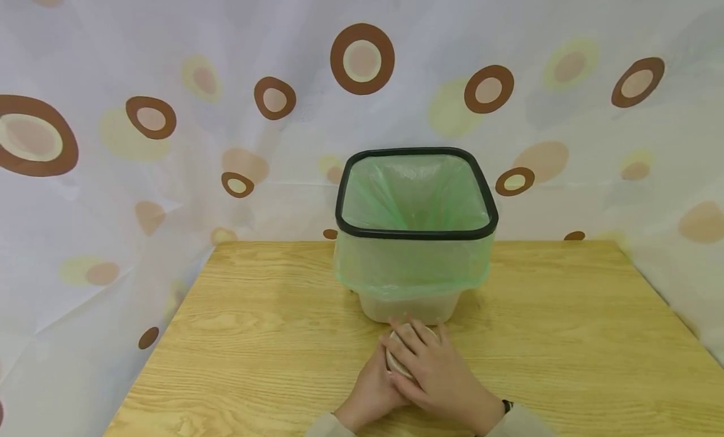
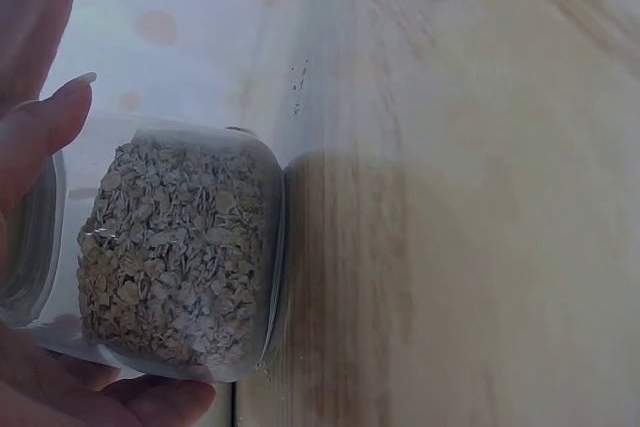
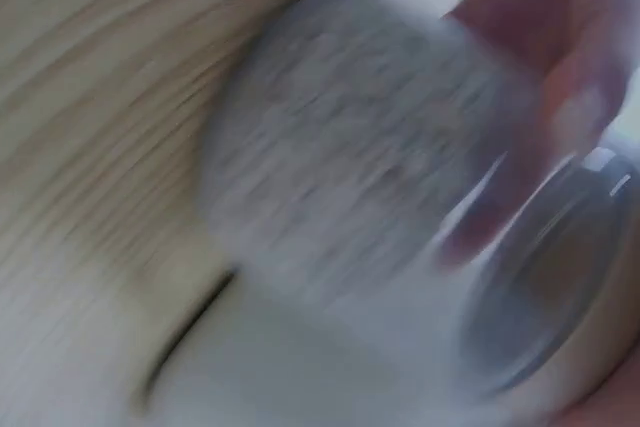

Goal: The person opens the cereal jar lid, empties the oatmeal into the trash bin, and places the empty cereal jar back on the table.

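Observation:
A clear jar of oat flakes (image 2: pixel 180 247) stands on the table in front of the bin. My left hand (image 1: pixel 376 387) grips the jar's side from the left, with fingertips showing along its wall in the left wrist view. From the right, my right hand (image 1: pixel 441 377) lies over the jar's top, its fingers bent across the round clear lid (image 3: pixel 550 272) and partly hiding it. Flakes fill the lower part of the jar. The right wrist view is blurred.
Just behind the hands stands a pale bin with a black rim (image 1: pixel 415 234) and a green plastic liner (image 1: pixel 413 261) folded over its outside. Wood-grain tabletop (image 1: pixel 254 336) spreads to both sides. A white sheet with brown and yellow spots (image 1: pixel 305 34) hangs around the table.

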`<state>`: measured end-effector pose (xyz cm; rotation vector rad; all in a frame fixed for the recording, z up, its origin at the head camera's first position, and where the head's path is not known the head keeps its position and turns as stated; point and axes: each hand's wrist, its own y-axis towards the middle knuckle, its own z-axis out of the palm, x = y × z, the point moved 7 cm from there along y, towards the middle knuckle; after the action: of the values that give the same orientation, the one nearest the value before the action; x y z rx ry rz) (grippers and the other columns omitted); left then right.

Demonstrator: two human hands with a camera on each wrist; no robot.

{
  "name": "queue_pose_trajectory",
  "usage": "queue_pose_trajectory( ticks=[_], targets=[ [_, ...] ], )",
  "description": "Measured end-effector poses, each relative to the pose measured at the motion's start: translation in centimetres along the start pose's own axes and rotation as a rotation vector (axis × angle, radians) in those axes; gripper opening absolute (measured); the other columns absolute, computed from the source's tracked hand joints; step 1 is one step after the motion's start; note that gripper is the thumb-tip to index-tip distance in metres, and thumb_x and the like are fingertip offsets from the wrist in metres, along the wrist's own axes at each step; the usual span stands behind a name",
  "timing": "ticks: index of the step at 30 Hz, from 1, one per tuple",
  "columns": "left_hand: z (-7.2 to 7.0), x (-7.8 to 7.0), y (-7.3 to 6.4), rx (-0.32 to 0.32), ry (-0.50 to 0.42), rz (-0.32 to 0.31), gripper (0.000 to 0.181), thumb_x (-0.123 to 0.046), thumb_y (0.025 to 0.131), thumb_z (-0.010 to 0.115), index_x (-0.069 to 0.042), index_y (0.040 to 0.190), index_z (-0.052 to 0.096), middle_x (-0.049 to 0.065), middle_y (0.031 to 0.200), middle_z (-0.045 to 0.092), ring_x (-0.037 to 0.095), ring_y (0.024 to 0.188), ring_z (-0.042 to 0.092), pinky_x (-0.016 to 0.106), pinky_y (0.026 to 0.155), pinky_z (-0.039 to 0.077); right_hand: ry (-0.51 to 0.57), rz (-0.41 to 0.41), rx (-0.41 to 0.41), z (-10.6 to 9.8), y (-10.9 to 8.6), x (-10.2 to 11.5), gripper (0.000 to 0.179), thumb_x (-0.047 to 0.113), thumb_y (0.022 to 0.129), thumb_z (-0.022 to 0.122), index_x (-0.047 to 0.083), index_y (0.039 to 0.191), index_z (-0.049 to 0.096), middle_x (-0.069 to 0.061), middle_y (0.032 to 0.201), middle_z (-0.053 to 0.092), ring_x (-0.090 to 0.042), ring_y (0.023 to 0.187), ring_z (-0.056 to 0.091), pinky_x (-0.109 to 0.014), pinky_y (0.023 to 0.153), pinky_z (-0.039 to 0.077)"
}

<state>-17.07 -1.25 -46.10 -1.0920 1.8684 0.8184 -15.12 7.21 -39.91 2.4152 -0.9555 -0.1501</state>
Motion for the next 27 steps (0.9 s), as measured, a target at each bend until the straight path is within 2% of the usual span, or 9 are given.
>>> queue_pose_trajectory(
  ticks=[3, 6, 10, 14, 19, 23, 27],
  targets=[
    [-0.1, 0.0, -0.1, -0.010, -0.005, -0.009, 0.095, -0.021, 0.081, 0.080, 0.005, 0.148, 0.019, 0.021, 0.146, 0.038, 0.034, 0.130, 0.044, 0.039, 0.103, 0.041, -0.048, 0.156, 0.042, 0.1, -0.1, 0.0, 0.049, 0.051, 0.100, 0.043, 0.019, 0.133, 0.060, -0.022, 0.135, 0.051, -0.047, 0.119, 0.050, -0.074, 0.077, 0.041],
    [-0.2, -0.1, -0.1, -0.016, 0.001, -0.008, 0.093, -0.019, 0.081, 0.080, 0.006, 0.147, 0.019, 0.021, 0.145, 0.040, 0.035, 0.130, 0.045, 0.039, 0.103, 0.041, -0.110, 0.200, 0.010, 0.0, -0.1, 0.3, 0.055, 0.055, 0.101, 0.034, 0.018, 0.129, 0.062, -0.025, 0.131, 0.052, -0.050, 0.113, 0.051, -0.072, 0.075, 0.043],
    [-0.3, -0.4, 0.1, -0.028, 0.039, 0.010, 0.092, -0.019, 0.078, 0.081, 0.006, 0.146, 0.024, 0.020, 0.144, 0.042, 0.033, 0.130, 0.046, 0.039, 0.104, 0.041, -0.149, 0.138, -0.103, -0.2, 0.1, 0.6, 0.065, 0.056, 0.102, 0.019, 0.016, 0.122, 0.066, -0.026, 0.121, 0.055, -0.048, 0.103, 0.054, -0.063, 0.070, 0.047],
    [-0.3, -0.2, 0.1, -0.036, 0.025, -0.002, 0.091, -0.019, 0.076, 0.084, 0.005, 0.144, 0.027, 0.020, 0.141, 0.045, 0.032, 0.126, 0.049, 0.037, 0.100, 0.044, -0.117, 0.076, -0.160, -0.3, 0.0, 0.5, 0.063, 0.054, 0.103, 0.020, 0.016, 0.118, 0.068, -0.025, 0.117, 0.056, -0.044, 0.099, 0.055, -0.057, 0.068, 0.047],
    [-0.3, 0.0, 0.2, -0.029, -0.012, -0.032, 0.090, -0.021, 0.075, 0.084, 0.004, 0.143, 0.030, 0.019, 0.139, 0.046, 0.030, 0.121, 0.052, 0.034, 0.096, 0.047, -0.038, -0.005, -0.159, -0.3, 0.0, 0.0, 0.053, 0.051, 0.103, 0.029, 0.019, 0.120, 0.068, -0.021, 0.117, 0.058, -0.039, 0.102, 0.055, -0.056, 0.071, 0.047],
    [-0.2, 0.3, 0.2, -0.013, -0.084, -0.070, 0.093, -0.020, 0.074, 0.085, 0.002, 0.145, 0.030, 0.018, 0.141, 0.044, 0.030, 0.123, 0.051, 0.032, 0.096, 0.046, 0.025, -0.071, -0.134, -0.3, -0.1, -0.3, 0.045, 0.047, 0.103, 0.037, 0.021, 0.126, 0.065, -0.017, 0.122, 0.057, -0.034, 0.104, 0.054, -0.055, 0.074, 0.048],
    [-0.1, 0.4, 0.1, 0.000, -0.151, -0.083, 0.095, -0.019, 0.075, 0.085, -0.002, 0.148, 0.027, 0.016, 0.145, 0.042, 0.029, 0.125, 0.050, 0.031, 0.098, 0.044, 0.050, -0.094, -0.089, -0.3, -0.1, -0.5, 0.043, 0.046, 0.102, 0.042, 0.020, 0.130, 0.062, -0.016, 0.126, 0.056, -0.033, 0.108, 0.053, -0.053, 0.078, 0.048]
  ],
)
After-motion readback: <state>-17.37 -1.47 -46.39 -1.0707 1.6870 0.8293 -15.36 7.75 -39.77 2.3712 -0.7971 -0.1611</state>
